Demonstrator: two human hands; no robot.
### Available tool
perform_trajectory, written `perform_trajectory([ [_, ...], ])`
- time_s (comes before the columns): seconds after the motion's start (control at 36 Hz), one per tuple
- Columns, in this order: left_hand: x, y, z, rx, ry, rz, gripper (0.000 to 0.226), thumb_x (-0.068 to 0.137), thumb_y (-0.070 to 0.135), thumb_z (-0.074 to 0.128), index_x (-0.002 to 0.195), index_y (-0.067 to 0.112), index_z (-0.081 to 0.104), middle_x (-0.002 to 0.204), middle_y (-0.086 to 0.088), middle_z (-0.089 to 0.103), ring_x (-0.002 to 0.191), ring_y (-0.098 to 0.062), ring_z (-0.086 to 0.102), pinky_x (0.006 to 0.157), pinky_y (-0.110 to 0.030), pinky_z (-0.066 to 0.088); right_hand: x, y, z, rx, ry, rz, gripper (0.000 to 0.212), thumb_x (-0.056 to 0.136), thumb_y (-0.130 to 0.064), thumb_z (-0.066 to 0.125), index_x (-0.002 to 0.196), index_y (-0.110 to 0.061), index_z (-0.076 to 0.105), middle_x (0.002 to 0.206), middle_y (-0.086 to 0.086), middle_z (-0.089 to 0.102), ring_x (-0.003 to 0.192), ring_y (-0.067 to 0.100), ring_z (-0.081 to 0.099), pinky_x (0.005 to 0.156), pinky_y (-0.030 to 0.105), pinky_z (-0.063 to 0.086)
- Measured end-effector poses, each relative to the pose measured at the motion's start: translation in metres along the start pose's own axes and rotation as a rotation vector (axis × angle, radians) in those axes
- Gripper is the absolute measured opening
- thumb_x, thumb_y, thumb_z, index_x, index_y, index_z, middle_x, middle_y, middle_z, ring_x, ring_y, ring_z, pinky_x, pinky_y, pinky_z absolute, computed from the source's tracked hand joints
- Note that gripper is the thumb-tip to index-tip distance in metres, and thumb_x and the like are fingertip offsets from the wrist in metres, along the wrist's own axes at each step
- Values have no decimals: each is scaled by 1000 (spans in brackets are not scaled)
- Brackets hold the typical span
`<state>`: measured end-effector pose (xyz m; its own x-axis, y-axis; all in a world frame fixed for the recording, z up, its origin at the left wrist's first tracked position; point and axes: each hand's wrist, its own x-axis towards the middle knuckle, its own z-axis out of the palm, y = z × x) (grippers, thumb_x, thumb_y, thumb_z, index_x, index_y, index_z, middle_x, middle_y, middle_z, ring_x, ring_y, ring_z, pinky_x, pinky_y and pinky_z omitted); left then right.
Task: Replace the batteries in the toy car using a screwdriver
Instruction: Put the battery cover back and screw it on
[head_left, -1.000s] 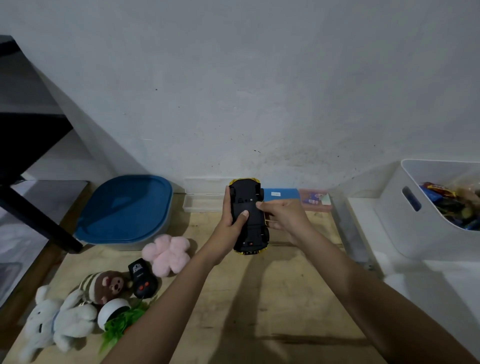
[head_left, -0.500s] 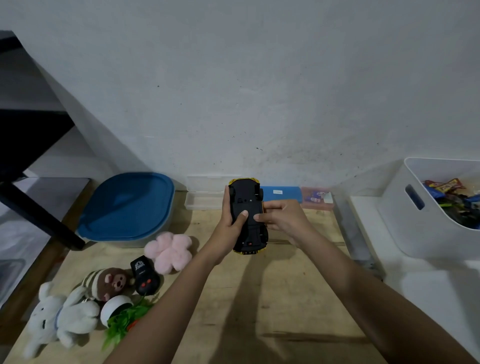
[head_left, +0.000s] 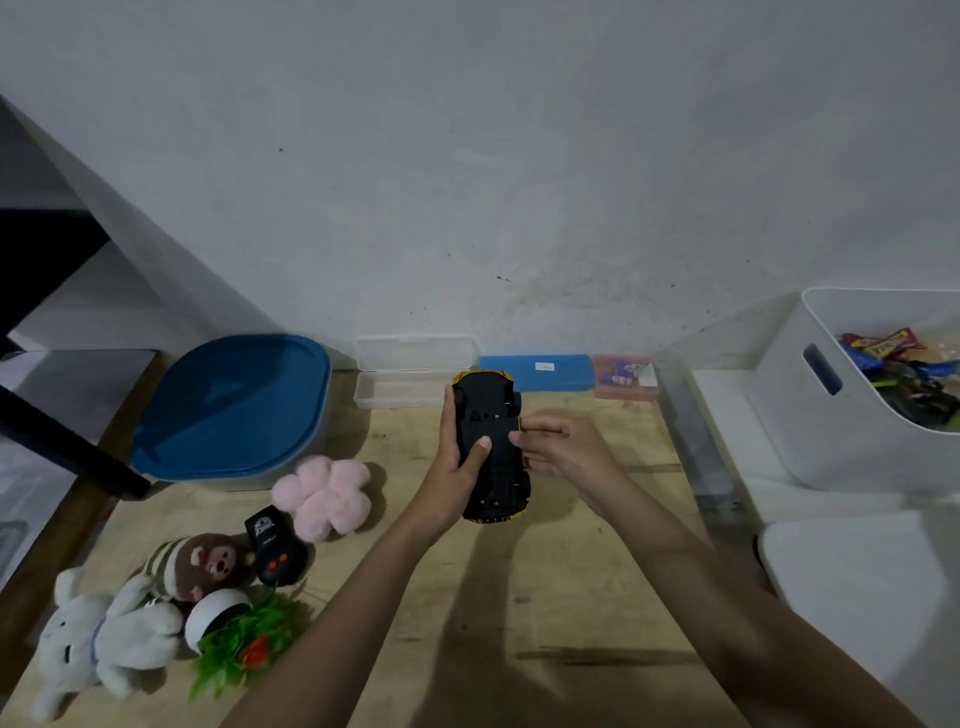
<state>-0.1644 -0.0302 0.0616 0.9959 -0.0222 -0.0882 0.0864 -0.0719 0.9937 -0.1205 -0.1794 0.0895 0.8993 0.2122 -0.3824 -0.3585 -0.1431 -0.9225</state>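
Note:
A yellow toy car (head_left: 491, 415) is held upside down above the wooden table (head_left: 545, 597), its black underside facing me. My left hand (head_left: 454, 467) grips it from the left side, thumb lying across the underside. My right hand (head_left: 558, 447) is at the car's right edge, fingertips touching the black underside near its middle. No screwdriver or battery is visible in either hand.
A black remote control (head_left: 272, 545) lies left of the car among plush toys (head_left: 322, 491). A blue-lidded container (head_left: 234, 408) sits back left. Clear and blue cases (head_left: 537, 371) line the wall. A white bin (head_left: 852, 415) of packets stands right.
The car has stayed almost in place in my left hand. My right hand's fingers have shifted slightly along the car's right edge onto the underside.

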Motion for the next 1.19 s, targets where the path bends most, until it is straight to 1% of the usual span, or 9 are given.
perform_trajectory([
  [0.08,-3,-7,10,13,-35,-3,72,99,17,41,143,41,-11,154,11,13,128,6,36,91,-3,39,-5,8,-7,51,40,1,11,83,-11,67,94,-10,66,89,1,68,84,12,66,82,28,55],
  [0.28,-6,-14,29,23,-71,8,68,99,15,40,136,45,-9,150,15,13,131,3,30,91,-1,35,-11,16,-12,37,152,-50,21,82,-13,69,99,-3,65,95,12,68,89,22,66,79,33,56],
  [0.39,-8,-14,32,25,-81,-4,67,99,16,40,134,47,-8,150,14,15,127,6,33,92,-1,36,-13,19,-12,0,200,-74,17,78,-15,72,91,-6,65,85,3,66,82,16,66,69,23,57],
  [0.47,-9,-12,33,23,-83,3,68,99,15,40,135,45,-9,150,15,14,128,3,32,90,0,36,-12,22,-12,-30,244,-73,15,75,-19,76,83,-13,64,81,1,66,84,20,67,78,36,57],
  [0.67,-12,-12,31,27,-47,40,69,99,12,40,137,43,-9,142,26,14,118,26,29,91,-1,35,-9,16,-7,76,235,-12,18,69,-13,80,79,-7,66,87,14,71,85,26,69,82,40,57],
  [0.81,-12,-8,25,58,-37,72,69,99,12,40,129,55,-5,141,30,17,125,18,30,94,-2,34,-10,5,-2,121,206,31,18,70,-9,79,78,-4,63,79,9,67,81,24,68,75,32,58],
  [0.92,-12,-6,23,84,-23,90,69,99,16,41,131,57,-5,151,15,15,136,-1,27,102,-6,31,-9,2,0,111,216,30,19,70,-10,79,81,-3,64,83,11,68,84,24,68,75,32,58],
  [1.06,-14,-1,27,70,1,108,70,99,11,40,134,47,-8,147,20,11,132,4,26,97,-1,30,-10,-3,-1,82,236,11,24,70,-8,78,88,1,65,88,15,68,83,27,68,75,34,58],
  [1.19,-12,3,26,123,-18,132,68,98,20,41,130,56,-6,143,30,14,136,1,26,108,-19,29,-12,-6,-4,94,219,26,22,70,-8,79,87,-2,66,94,17,70,88,30,69,81,42,57],
])
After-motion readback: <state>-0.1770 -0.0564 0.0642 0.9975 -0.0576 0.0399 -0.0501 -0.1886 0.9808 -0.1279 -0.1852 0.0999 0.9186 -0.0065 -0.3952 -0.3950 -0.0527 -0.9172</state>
